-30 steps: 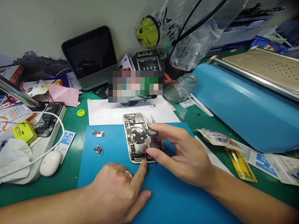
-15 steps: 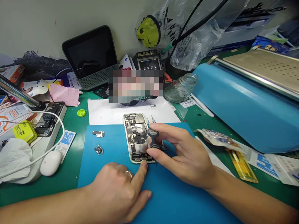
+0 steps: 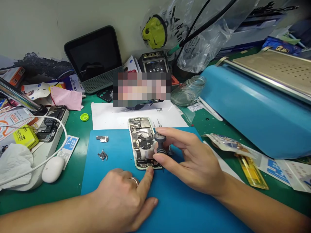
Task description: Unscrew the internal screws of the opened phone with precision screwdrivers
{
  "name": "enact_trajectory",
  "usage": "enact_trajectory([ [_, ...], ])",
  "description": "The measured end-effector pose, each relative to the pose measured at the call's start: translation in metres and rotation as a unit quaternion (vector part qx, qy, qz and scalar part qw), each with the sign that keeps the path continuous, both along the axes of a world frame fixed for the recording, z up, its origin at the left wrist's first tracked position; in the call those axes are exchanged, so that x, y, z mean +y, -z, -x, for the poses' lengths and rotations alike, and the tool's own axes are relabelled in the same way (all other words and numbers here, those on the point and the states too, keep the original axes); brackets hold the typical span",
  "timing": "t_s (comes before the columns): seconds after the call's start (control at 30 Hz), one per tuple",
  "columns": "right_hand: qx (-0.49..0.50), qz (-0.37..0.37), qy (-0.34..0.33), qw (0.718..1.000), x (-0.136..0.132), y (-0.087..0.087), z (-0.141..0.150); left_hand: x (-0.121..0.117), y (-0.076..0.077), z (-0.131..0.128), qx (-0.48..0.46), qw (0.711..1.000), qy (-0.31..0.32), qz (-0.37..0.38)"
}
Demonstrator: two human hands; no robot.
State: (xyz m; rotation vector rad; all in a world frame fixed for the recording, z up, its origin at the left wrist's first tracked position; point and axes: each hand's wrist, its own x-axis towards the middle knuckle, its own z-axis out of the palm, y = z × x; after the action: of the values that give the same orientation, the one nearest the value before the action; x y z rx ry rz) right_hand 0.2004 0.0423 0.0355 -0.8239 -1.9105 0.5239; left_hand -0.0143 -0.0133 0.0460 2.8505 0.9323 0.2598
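An opened phone (image 3: pixel 141 142) with its insides showing lies on a blue mat (image 3: pixel 170 200). My right hand (image 3: pixel 191 161) is closed around a small grey screwdriver (image 3: pixel 159 144), held upright at the phone's right edge with the index finger on its cap. My left hand (image 3: pixel 123 197) rests flat on the mat, its index fingertip touching the phone's near end; a ring is on one finger. Two small loose metal parts (image 3: pixel 102 147) lie on the mat to the left of the phone.
A white sheet (image 3: pixel 109 116) lies behind the mat. A dark screen (image 3: pixel 93 60), glass jar (image 3: pixel 187 92) and plastic bag (image 3: pixel 194 35) stand at the back. A large blue machine (image 3: pixel 252 110) fills the right. A white mouse (image 3: pixel 52 169), cable and yellow box (image 3: pixel 25 136) lie at the left.
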Motion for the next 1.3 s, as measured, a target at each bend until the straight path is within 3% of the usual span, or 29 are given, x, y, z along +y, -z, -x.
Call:
enact_trajectory([
  [0.8, -0.001, -0.012, 0.02, 1.0, 0.003, -0.003, -0.001, 0.001, -0.001, 0.0, -0.001, 1.0, -0.003, 0.002],
  [0.97, -0.004, -0.051, 0.048, 0.998, 0.009, -0.009, -0.005, 0.001, -0.002, 0.002, 0.018, 1.0, 0.007, 0.001],
  [1.13, -0.086, -0.075, 0.116, 0.987, 0.021, -0.021, -0.016, 0.002, -0.004, 0.005, 0.017, 1.0, 0.012, -0.002],
  [1.23, -0.183, -0.025, 0.152, 0.971, 0.03, -0.026, -0.025, 0.003, -0.006, 0.006, -0.004, 1.0, 0.013, -0.009],
  [1.3, -0.271, 0.031, 0.185, 0.944, 0.035, -0.028, -0.03, 0.002, -0.007, 0.006, -0.033, 0.999, 0.02, -0.018],
])
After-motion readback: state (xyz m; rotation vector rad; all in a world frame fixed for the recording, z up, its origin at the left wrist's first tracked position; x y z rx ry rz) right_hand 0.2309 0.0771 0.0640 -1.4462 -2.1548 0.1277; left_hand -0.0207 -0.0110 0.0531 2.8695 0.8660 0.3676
